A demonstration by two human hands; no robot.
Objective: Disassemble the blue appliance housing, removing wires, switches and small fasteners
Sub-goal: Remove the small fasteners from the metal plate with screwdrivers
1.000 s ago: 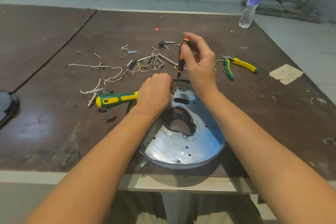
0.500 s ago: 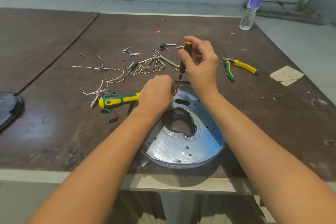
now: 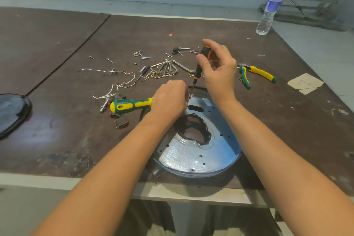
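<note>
Blue round metal housing [image 3: 191, 155] at the table's [image 3: 57, 120] near edge: unscrewing at its far rim.
Right hand [image 3: 220, 71] pinches the slim black-and-orange screwdriver [image 3: 199, 67], left hand [image 3: 170, 99] pinches the small fastener [image 3: 189, 96]; keep the shaft upright and press down while turning.

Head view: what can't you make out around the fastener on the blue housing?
All head view.
Tip of the black-and-orange screwdriver, held by the right hand, and its fastener on the blue housing: too small, crowded by the left hand.
Left fingertips' hold: hidden by its own knuckles.
Shaft of the green-and-yellow screwdriver: behind the left hand.
Far-left black object: cut off by the frame edge.
</note>
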